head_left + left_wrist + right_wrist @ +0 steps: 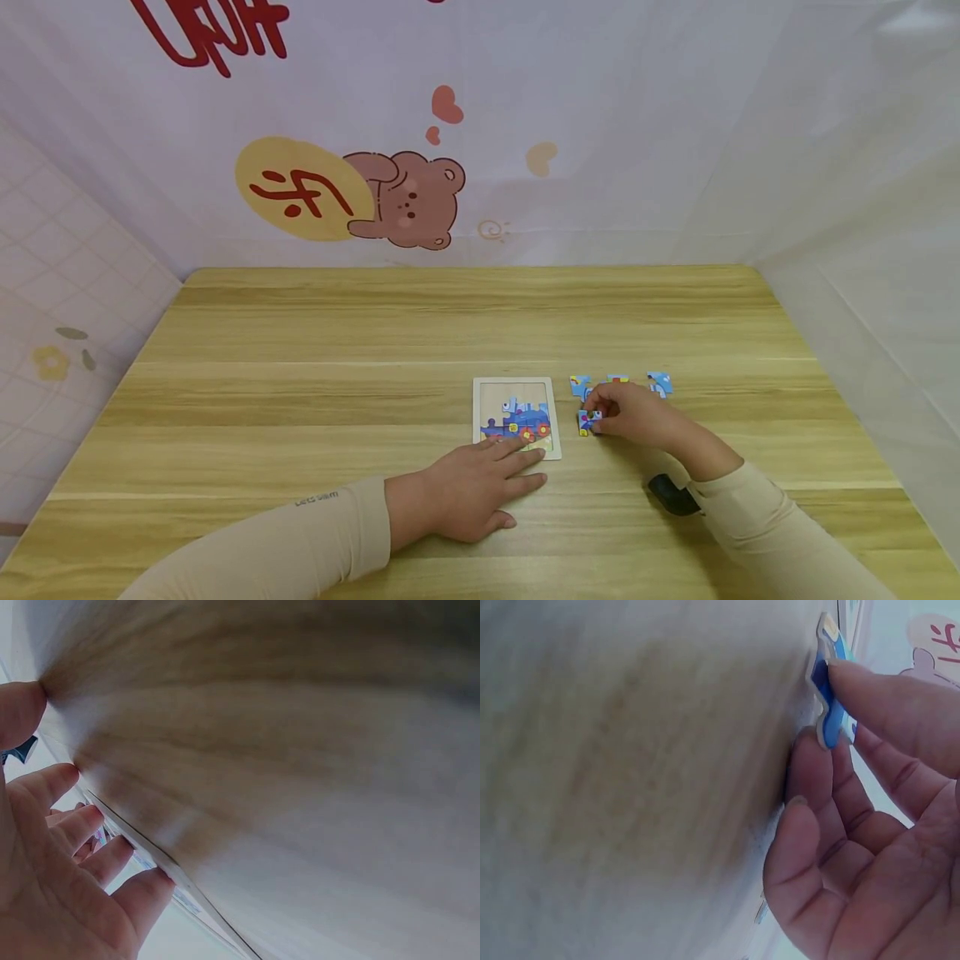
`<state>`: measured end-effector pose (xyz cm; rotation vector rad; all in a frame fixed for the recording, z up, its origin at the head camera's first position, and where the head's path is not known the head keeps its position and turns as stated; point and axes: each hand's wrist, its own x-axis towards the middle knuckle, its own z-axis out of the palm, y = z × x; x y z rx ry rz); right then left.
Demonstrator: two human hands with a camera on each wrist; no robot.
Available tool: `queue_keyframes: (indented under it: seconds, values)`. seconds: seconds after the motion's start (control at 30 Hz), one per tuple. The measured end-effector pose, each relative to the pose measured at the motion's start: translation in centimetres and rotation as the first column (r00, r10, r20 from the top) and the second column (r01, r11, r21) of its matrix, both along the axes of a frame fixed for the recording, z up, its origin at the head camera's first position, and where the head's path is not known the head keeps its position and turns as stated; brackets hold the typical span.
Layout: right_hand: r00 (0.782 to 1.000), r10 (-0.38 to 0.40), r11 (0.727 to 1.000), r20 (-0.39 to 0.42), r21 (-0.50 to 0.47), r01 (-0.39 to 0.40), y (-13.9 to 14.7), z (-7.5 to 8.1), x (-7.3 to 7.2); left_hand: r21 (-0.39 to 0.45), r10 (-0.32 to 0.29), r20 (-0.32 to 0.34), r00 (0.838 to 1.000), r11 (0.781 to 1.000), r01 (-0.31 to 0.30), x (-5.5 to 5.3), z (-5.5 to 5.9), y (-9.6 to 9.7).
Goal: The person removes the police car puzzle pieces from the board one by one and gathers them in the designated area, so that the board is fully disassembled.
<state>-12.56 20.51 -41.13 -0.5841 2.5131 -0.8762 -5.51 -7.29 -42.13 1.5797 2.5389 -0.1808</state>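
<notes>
My light sleeves (pixel 277 533) come in from the near side, and a dark object (pixel 673 496) sits by my right wrist. My left hand (pixel 476 492) lies with its fingers spread apart, some of them over the near edge of the puzzle frame (pixel 556 417), the thumb on the desk (pixel 300 367). Within the frame, fitted pieces (pixel 517 421) make part of a blue picture with red wheels; bare base shows at the far end. Just right of the frame, my right hand (pixel 645 417) pinches a blue puzzle piece (pixel 585 423) between thumb and fingertips; I can't tell whether it touches the desk. Beyond that hand lie loose pieces (pixel 660 382), some partly hidden behind it. Past the desk's far edge, a pale backdrop (pixel 637 125) shows a brown bear (pixel 423 200) with a yellow disc (pixel 303 187), and hearts (pixel 447 105).
</notes>
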Motion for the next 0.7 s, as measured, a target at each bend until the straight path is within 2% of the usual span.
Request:
queue_keyframes:
  seconds: [0.7]
  values:
    - [0.999, -0.012, 0.998, -0.043, 0.054, 0.015, -0.67, 0.53, 0.4, 0.002, -0.004, -0.007, 1.0, 1.0, 0.004, 0.05, -0.07, -0.07]
